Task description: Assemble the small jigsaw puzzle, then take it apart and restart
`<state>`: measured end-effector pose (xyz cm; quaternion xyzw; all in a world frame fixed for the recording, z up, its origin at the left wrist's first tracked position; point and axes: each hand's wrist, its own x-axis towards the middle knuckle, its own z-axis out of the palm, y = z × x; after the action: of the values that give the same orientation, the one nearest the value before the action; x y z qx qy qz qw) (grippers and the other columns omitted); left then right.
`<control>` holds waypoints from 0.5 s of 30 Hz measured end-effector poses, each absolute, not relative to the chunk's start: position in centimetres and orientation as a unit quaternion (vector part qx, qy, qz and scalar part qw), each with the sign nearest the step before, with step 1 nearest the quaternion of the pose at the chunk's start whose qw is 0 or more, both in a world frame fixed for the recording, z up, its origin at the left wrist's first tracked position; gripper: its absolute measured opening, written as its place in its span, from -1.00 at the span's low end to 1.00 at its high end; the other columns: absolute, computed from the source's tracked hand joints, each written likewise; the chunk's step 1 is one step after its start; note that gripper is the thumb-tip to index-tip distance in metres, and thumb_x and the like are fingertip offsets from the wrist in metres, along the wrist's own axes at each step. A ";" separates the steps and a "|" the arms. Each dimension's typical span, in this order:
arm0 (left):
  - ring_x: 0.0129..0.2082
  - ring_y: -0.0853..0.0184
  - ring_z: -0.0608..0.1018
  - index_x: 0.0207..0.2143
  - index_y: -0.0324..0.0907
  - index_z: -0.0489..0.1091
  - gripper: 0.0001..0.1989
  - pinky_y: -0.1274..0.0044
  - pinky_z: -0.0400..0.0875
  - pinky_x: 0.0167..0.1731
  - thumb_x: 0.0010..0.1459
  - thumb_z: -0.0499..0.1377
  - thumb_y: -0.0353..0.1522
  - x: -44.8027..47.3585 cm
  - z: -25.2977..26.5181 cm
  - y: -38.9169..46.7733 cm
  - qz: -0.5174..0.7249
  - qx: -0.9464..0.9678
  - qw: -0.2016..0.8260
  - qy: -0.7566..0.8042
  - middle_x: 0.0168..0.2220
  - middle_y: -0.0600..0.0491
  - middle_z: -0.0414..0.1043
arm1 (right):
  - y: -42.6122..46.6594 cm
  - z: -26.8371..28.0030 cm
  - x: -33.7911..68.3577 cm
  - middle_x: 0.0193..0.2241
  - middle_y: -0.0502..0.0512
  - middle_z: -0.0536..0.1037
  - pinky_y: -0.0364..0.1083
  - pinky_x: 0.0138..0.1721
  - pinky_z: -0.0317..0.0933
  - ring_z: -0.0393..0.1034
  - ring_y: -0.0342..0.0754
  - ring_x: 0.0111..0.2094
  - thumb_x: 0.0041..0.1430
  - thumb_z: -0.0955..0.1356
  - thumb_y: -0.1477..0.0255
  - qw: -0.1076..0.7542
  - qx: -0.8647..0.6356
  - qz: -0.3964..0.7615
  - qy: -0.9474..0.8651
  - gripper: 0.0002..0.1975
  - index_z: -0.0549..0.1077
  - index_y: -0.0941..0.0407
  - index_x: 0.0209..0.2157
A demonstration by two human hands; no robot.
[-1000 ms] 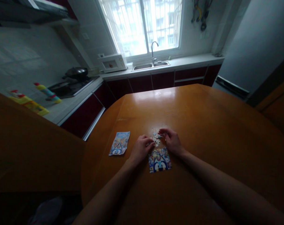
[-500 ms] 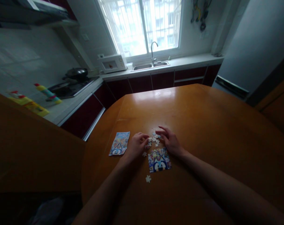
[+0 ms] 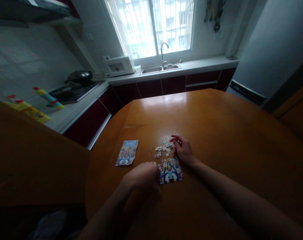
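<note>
On the table, a colourful square puzzle picture with a blue cartoon dog face lies between my hands. My left hand is at its left edge, fingers curled down and largely hidden; what they hold, if anything, cannot be seen. My right hand rests by the picture's upper right corner, its fingers loosely bent and apart, with nothing visible in them. Just beyond the picture lies a small heap of loose puzzle pieces, close to the right fingertips. To the left is a printed sheet with a similar design.
The wooden table has a rounded edge. Behind it are a sink with a tap and a white microwave. On the left counter stand a wok and yellow bottles. A fridge is at the right.
My left hand has moved from the loose pieces toward me, to the picture's left side. It now covers the spot where a single piece lay. My right hand has shifted slightly right.
</note>
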<state>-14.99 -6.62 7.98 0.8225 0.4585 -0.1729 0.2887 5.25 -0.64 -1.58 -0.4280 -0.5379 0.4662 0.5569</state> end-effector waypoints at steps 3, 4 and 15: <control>-0.42 0.12 0.60 -0.42 -0.13 0.61 -0.76 0.46 0.36 -0.46 -0.17 0.46 -0.23 -14.1 8.3 -7.5 -0.207 0.826 0.227 0.473 -0.45 -0.04 0.57 | -0.7 -1.7 5.1 -0.17 0.18 0.63 -0.16 -0.65 0.28 0.39 -0.21 -0.67 0.28 0.30 0.27 0.519 -0.422 0.497 -0.552 -0.70 0.49 0.14 -0.08; -0.39 0.08 0.61 -0.41 -0.14 0.60 -0.78 0.44 0.39 -0.44 -0.14 0.44 -0.25 -13.9 8.3 -7.6 -0.215 0.825 0.219 0.474 -0.43 -0.07 0.58 | -0.7 -1.8 5.1 -0.13 0.20 0.63 -0.15 -0.64 0.30 0.40 -0.20 -0.67 0.29 0.29 0.26 0.507 -0.414 0.510 -0.559 -0.68 0.50 0.14 -0.06; -0.44 0.26 0.54 -0.40 -0.16 0.52 -0.93 0.52 0.33 -0.43 0.02 0.28 -0.36 -15.4 8.7 -6.8 -0.209 0.829 0.258 0.451 -0.41 0.00 0.54 | -0.9 -1.1 5.4 -0.29 0.13 0.62 -0.20 -0.71 0.11 0.24 -0.24 -0.70 0.25 0.33 0.19 0.548 -0.426 0.487 -0.530 -0.68 0.54 0.16 -0.22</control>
<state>-15.42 -6.76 8.68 0.8287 0.4508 -0.2086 0.2578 5.44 -0.91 -1.12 -0.4257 -0.5302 0.4872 0.5480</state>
